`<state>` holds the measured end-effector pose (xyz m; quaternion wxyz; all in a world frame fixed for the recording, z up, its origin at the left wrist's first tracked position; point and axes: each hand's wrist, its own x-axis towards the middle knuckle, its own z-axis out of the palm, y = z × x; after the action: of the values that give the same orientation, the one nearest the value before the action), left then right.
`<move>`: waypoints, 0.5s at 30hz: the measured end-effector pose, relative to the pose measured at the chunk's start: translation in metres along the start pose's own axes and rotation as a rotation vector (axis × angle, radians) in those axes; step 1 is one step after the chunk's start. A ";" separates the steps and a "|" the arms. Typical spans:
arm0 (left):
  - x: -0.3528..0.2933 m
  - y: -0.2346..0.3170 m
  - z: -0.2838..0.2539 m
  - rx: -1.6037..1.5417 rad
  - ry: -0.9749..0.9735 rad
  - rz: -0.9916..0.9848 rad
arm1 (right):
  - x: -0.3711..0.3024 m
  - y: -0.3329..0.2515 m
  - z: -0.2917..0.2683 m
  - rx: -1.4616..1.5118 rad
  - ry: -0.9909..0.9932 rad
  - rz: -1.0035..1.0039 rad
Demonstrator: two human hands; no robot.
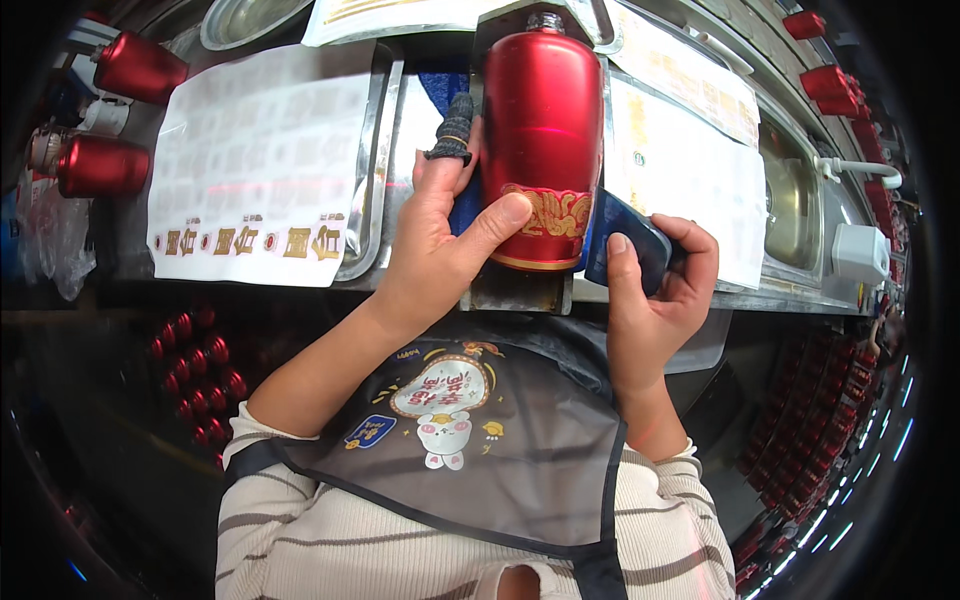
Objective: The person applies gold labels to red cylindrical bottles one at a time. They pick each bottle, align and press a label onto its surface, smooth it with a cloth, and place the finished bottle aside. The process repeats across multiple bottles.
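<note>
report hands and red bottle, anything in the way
Left hand on red bottle, thumb at its gold band. Right hand gripping dark blue flat tool by bottle's right side. Bottle's neck points away. Nothing visible blocking either hand.

— What is the bottle (543, 130) like?
— Glossy red, with its side facing up, its threaded neck (545, 22) uncapped and pointing to twelve o'clock.
— And the gold decal (562, 214)?
— A scrolled band near the base, at the bottle's six o'clock end.
— The dark blue flat tool (646, 240)?
— Tilted, at about half past four from the bottle's middle; whether its edge touches, I can't tell.
</note>
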<state>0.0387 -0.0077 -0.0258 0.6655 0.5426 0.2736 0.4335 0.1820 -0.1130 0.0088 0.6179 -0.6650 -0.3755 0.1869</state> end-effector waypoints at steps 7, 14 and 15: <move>-0.001 -0.006 -0.006 0.177 -0.006 0.001 | -0.012 -0.007 0.016 -0.416 -0.117 -0.512; -0.002 -0.018 -0.013 -0.036 0.051 -0.010 | 0.003 -0.026 0.021 -0.405 -0.328 -0.617; -0.001 -0.011 -0.014 -0.073 -0.029 -0.055 | 0.003 -0.029 0.019 -0.442 -0.215 -0.634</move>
<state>0.0292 -0.0023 -0.0406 0.7005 0.5163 0.2627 0.4167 0.1626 -0.0987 0.0343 0.4442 -0.6099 -0.6556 -0.0297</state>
